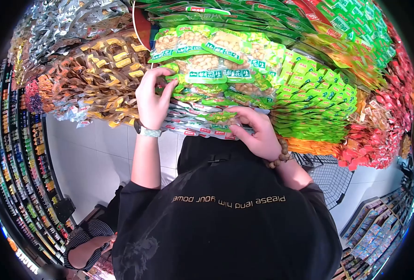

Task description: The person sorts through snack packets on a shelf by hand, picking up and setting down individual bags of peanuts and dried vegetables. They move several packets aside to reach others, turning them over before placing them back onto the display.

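Observation:
A heap of green-labelled peanut packets (216, 56) lies in front of me at chest height. My left hand (152, 100), with a watch on its wrist, reaches up to the heap's left edge. Its fingers and thumb curl around the corner of one green peanut packet (172, 70). My right hand (259, 133), with a bead bracelet at the wrist, is lower. It pinches a small green packet (221, 116) over a layer of flat red-and-white packets (193, 127). My black T-shirt fills the lower middle of the view.
Gold-brown packets (99, 79) and silver ones (62, 23) are piled to the left. Bright green (319, 102), orange (309, 145) and red packets (379, 126) lie to the right. A wire basket (330, 175) stands at my right. Another person in a striped top (88, 238) crouches low left beside stocked shelves (25, 154).

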`<state>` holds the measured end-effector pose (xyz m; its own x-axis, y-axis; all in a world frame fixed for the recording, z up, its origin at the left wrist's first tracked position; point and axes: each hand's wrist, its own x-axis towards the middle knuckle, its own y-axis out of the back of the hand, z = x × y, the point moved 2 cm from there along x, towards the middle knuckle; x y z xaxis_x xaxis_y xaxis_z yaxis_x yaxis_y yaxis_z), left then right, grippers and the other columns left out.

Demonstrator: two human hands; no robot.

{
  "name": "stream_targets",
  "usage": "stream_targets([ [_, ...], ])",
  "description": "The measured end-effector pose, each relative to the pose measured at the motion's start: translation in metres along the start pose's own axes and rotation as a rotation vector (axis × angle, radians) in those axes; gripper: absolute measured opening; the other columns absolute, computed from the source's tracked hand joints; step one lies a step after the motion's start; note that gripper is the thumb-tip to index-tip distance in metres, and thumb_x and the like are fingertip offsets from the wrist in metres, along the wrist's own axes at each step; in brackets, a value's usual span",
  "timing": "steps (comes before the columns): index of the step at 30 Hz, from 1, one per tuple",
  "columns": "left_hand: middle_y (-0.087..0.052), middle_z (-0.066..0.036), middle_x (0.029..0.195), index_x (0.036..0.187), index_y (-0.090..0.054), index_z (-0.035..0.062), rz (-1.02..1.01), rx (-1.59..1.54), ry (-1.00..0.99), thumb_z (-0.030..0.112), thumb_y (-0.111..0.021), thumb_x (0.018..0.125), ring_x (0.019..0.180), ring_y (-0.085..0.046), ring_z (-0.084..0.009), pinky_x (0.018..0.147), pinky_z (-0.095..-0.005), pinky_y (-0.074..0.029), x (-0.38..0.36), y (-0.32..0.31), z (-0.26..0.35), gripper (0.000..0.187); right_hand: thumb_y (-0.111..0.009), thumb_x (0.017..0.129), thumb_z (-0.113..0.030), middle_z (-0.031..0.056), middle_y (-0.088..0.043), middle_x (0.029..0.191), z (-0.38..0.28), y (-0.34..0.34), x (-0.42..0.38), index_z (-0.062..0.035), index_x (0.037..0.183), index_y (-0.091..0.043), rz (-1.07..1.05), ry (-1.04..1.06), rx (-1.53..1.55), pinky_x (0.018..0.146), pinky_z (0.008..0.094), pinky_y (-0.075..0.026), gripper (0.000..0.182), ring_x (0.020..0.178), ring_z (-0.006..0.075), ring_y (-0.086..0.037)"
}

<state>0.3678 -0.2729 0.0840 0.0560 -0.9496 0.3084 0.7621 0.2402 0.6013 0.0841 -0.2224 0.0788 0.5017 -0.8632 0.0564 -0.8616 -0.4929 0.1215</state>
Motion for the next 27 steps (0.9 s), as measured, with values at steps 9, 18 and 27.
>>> stream_targets([
  [9,-0.067,-0.015,0.115,0.109,-0.063,-0.0034,0.224,-0.037,-0.089,-0.009,-0.063,0.095,0.110,-0.064,-0.0240,0.099,-0.0365,-0.050,-0.052,0.014,0.031,0.015,-0.059,0.102,0.006,0.0136,-0.066,0.118,0.006,0.001,-0.026,0.0039,0.155,-0.038,0.060,-0.134,0.604,0.087,0.0334,-0.061,0.056,0.103,0.0205,-0.074],
  [18,-0.058,-0.018,0.142,0.119,-0.065,-0.0003,-0.185,-0.570,0.057,-0.007,-0.072,0.088,0.115,-0.067,-0.0238,0.098,-0.0380,-0.055,-0.086,-0.042,0.098,0.033,-0.057,0.103,0.004,0.0078,-0.065,0.103,-0.005,0.013,-0.027,-0.0074,0.165,-0.023,-0.074,-0.154,0.559,0.087,0.0334,-0.061,0.071,0.094,0.0185,-0.075],
  [27,-0.057,-0.016,0.146,0.145,-0.053,-0.0056,-0.465,-1.029,0.307,-0.016,-0.074,0.085,0.135,-0.057,-0.0233,0.113,-0.0381,-0.050,-0.090,-0.043,0.085,0.064,-0.068,0.098,-0.004,0.0111,-0.076,0.097,-0.014,0.032,-0.030,-0.0078,0.162,-0.036,-0.157,0.015,0.087,0.086,0.0330,-0.059,0.072,0.089,0.0189,-0.076],
])
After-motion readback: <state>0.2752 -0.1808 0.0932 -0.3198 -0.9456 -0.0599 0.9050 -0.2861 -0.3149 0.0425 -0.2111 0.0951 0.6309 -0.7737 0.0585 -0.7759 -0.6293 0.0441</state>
